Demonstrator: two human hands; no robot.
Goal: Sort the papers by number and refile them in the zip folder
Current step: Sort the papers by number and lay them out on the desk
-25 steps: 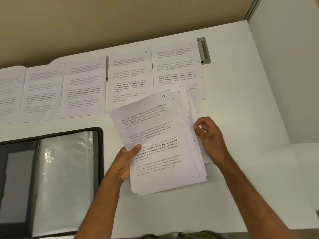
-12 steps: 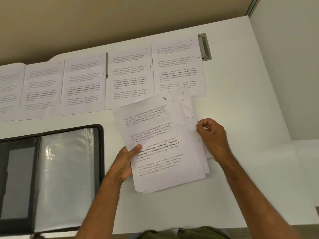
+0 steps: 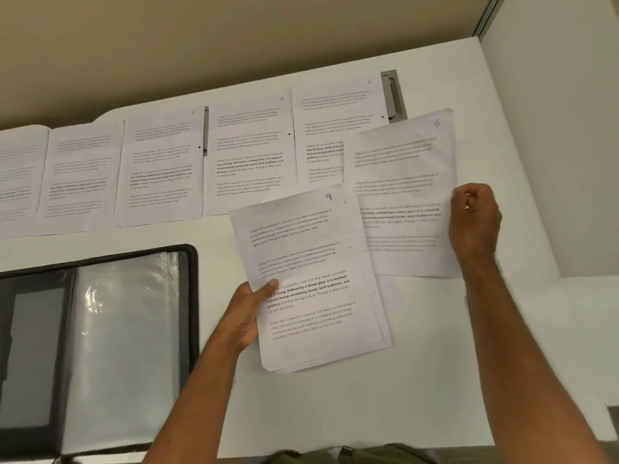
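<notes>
White counter – carrying everything; both forearms are reaching in over its near edge.

Zip folder – black, lying open well to the left of the left hand, clear plastic sleeves showing w/ glare.

Row of sorted sheets – lying flat side by side beyond both hands, running off the left edge of view. Nos. 3, 4, 5 legible at top right corners; the sheets further left are too blurred to read.

Unsorted stack – several sheets, top one marked 9 in blue ink, sitting tilted between the two hands. Left hand is grasping its left edge, thumb lying on top over the bold text, fingers hidden underneath.

Sheet no. 6 – single page, motion-blurred, sitting beyond and to the right of the stack, overlapping the lower right part of sheet no. 5. Right hand is pinching its right edge, fingers curled in tight. Can't tell whether it is lying flat or lifted off the counter.

Grey cable hatch – set in the counter beyond the right hand, partly covered by sheet no. 5.
</notes>
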